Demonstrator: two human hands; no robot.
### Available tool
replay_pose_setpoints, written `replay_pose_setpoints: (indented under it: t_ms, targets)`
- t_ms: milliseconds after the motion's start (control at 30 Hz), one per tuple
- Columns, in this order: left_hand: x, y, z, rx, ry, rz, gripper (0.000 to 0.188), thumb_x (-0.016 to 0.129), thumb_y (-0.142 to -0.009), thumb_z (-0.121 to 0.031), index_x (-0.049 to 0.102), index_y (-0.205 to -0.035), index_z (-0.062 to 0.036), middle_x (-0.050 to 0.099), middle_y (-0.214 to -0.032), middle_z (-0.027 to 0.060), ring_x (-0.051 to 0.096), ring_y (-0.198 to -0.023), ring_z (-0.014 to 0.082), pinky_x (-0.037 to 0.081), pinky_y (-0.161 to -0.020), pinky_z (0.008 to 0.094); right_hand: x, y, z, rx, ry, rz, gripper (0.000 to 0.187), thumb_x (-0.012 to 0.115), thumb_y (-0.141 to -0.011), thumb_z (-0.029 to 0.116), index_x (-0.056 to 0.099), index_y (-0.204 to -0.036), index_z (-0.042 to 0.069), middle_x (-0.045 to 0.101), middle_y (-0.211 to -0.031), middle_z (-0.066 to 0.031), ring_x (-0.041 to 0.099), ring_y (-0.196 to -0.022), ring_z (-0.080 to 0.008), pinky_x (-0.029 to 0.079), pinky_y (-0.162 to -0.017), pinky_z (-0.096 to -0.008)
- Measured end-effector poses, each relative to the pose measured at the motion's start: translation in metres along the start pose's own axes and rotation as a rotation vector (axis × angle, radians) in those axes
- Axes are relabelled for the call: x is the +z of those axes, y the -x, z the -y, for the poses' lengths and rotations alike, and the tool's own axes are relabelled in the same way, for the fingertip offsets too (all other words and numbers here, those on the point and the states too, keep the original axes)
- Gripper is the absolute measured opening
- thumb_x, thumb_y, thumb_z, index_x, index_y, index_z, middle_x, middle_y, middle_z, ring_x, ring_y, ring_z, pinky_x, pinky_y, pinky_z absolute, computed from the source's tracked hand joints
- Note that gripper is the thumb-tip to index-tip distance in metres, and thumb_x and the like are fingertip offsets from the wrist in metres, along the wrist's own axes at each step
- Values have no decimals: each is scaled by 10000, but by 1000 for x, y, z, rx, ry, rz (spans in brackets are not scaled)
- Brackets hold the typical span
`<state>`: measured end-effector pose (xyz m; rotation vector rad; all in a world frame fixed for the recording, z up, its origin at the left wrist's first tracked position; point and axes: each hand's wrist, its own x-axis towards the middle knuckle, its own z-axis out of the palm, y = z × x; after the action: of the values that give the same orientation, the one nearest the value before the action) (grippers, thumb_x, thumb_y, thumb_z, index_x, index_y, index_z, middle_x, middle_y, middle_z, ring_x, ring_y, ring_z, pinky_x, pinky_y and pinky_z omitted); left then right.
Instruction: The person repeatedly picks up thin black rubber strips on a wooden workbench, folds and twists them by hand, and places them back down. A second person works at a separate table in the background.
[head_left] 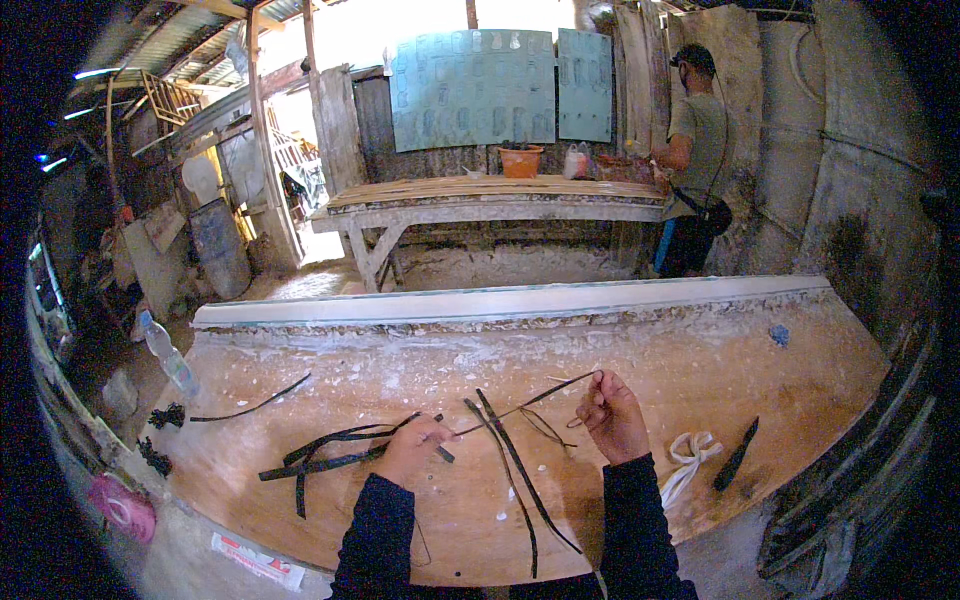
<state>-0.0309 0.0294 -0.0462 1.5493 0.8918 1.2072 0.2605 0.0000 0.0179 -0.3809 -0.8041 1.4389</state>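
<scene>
Now the right hand [613, 415] pinches one end of a thin dark strip [552, 393], slanting over the rough, white-spattered wooden tabletop [720, 380], while the left hand [412, 450] grips its lower stretch beside a splay of flat, ribbon-like black strips [514, 461]; behind, an orange tub [520, 164] carries something dark, and a clear plastic bottle's [168, 350] contents are hard to tell

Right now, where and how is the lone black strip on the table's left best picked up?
Likely pinch the lone strip at its right end, from the right: it is thin, lies clear of the other strips, and that end is nearer the left hand.
</scene>
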Motion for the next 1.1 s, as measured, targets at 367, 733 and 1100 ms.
replay_pose_setpoints:
  t_ms: [367, 733, 1100]
  targets:
    - [15, 1, -14, 173, -686, -35, 114, 599, -729, -85, 586, -803, 0, 525, -666, 67, 498, -584, 197, 406, -557, 292, 2, -5, -5, -232, -50, -103, 198, 505, -828, 160, 482, -1011, 86, 484, -699, 30, 420, -522, -52, 384, -536, -215]
    - [50, 9, -30, -357, 204, -179, 185, 634, -739, -212, 598, -822, -50, 500, -617, -65, 406, -536, 17, 294, -475, 167, 28, 11, -85, 371, 650, -14, 105, 576, -763, 89, 569, -841, 19, 586, -795, -25, 528, -714, -100, 412, -673, -229]
    - [52, 10, -28, -362, 141, -106, 128, 595, -760, -153, 595, -834, -48, 558, -699, -35, 471, -590, 40, 346, -505, 176, 39, 13, -87, 253, 625, -8, 101, 603, -735, 47, 559, -819, 12, 591, -756, -38, 543, -704, -112, 416, -671, -224]
